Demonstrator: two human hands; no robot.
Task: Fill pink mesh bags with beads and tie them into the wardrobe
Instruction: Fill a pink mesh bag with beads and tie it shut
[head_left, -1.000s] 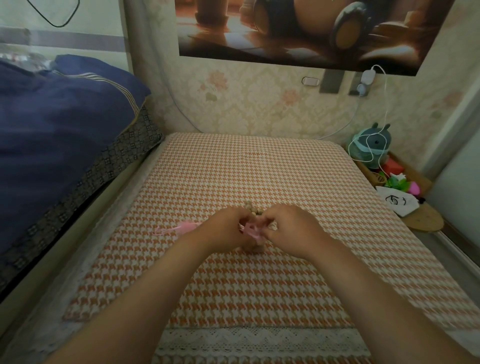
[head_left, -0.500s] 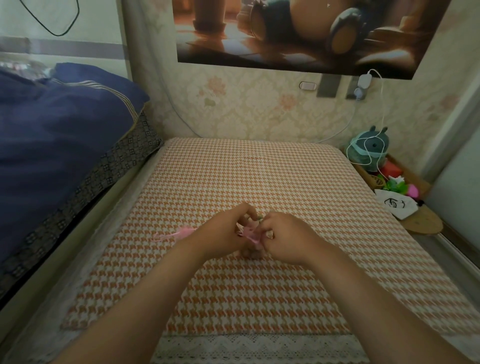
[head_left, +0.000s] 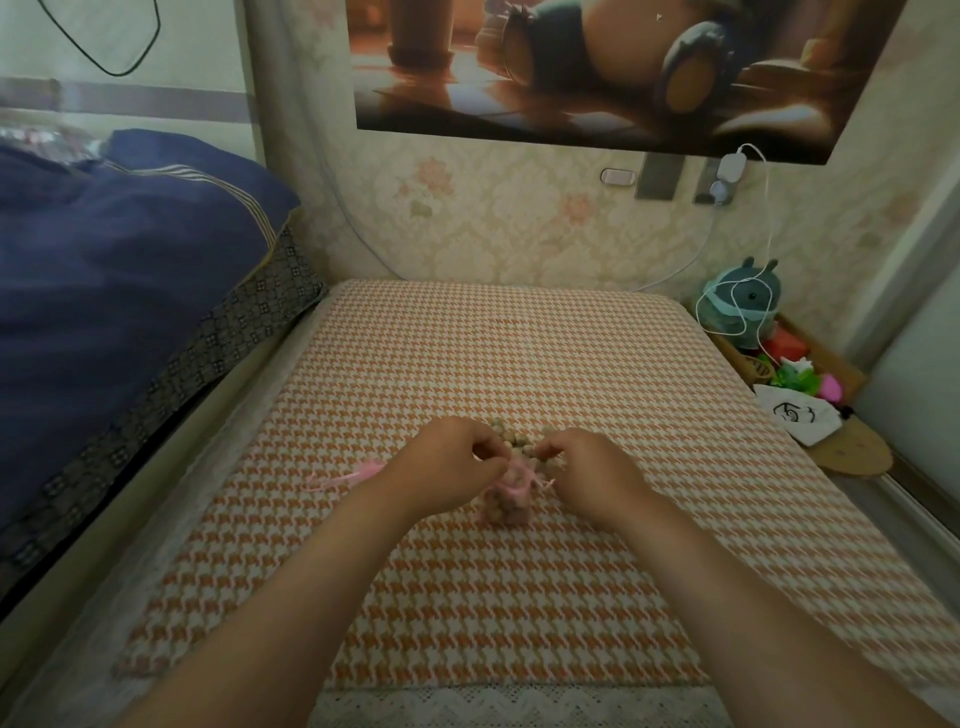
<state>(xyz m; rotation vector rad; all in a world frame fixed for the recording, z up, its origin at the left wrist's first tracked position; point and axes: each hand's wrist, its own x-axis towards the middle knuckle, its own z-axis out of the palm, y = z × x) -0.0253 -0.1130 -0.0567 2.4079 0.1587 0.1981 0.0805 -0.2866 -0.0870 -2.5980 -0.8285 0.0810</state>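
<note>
A small pink mesh bag (head_left: 506, 500) filled with beige beads sits on the orange houndstooth cloth (head_left: 519, 597), between my two hands. My left hand (head_left: 447, 467) pinches the bag's pink drawstring on the left side of its neck. My right hand (head_left: 592, 473) pinches the string on the right side. A heap of loose beige beads (head_left: 519, 444) lies just behind the bag, partly hidden by my fingers. A second pink mesh bag (head_left: 348, 475) lies flat to the left, partly covered by my left wrist.
A dark blue quilt (head_left: 114, 291) is piled on the bed at left. A tray (head_left: 810, 353) holds a teal plush toy (head_left: 740, 301) and small coloured things at the right. A white charging cable (head_left: 763, 249) hangs from the wall socket. The lace edge (head_left: 509, 706) marks the cloth's near side.
My hands have drawn slightly apart, pulling the drawstring outward, so the filled bag now shows between them. The camera has tilted down a little.
</note>
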